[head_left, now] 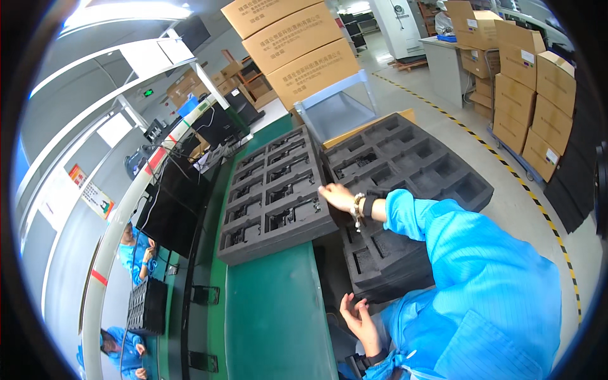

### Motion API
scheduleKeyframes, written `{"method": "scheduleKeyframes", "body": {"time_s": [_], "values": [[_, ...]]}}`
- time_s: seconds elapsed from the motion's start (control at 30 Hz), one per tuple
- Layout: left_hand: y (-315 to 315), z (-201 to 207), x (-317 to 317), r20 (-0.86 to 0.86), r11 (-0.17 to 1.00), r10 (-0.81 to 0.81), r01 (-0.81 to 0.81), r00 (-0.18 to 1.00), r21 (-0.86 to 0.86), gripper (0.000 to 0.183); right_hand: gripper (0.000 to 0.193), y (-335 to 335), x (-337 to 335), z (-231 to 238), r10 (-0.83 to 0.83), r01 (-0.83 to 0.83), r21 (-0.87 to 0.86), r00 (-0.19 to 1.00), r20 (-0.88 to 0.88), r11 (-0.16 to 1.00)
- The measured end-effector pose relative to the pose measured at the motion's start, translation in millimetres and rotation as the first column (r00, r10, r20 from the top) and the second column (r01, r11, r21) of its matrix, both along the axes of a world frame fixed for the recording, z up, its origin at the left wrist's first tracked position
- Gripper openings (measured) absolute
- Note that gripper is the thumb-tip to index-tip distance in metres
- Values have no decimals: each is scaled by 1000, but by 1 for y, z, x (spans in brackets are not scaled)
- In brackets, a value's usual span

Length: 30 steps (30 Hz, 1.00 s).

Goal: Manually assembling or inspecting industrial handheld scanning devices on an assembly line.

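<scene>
My right hand (339, 197), with a beaded bracelet and a dark band at the wrist, reaches to the right edge of a black foam tray (288, 235). Its fingers are closed at the rim there. The tray lies on the green bench, and small dark parts sit in several of its pockets. My left hand (362, 324) hovers lower down, beside the bench edge, its fingers loosely bent and apart with nothing in them. To the right, more black foam trays (472, 190) are stacked; the upper one has dark parts in one pocket, while other pockets look bare.
The green bench top (275, 316) runs along my left, beside a dark rail and a white frame. A blue-grey cart (339, 114) with tall cartons (310, 66) stands ahead. More cartons (513, 104) are at the far right, past a striped floor line. Two people in blue work at left.
</scene>
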State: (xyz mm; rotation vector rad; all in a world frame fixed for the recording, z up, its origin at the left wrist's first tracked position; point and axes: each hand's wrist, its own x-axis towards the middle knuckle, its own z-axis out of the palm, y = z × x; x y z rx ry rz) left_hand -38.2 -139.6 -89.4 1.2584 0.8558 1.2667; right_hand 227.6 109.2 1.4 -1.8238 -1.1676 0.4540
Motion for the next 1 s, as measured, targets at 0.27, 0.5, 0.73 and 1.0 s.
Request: {"method": "scheduleKeyframes", "body": {"time_s": [0.27,0.5,0.73,1.0], "values": [[-12,-10,-5,-37,999,-33,33,999,-18,43,43,-19,119,-43,-117,256,-32,546,830,966],[-32,-24,1,-47,985,-131,125,990,-122,45,35,-55,143,-52,-143,122,80,706,693,989],[-38,-31,6,-80,975,-194,183,978,-128,43,55,-83,153,-51,-256,291,88,611,749,953],[-59,-36,10,-81,941,-310,293,947,-168,44,41,-150,198,-47,-782,430,719,571,251,546]]}}
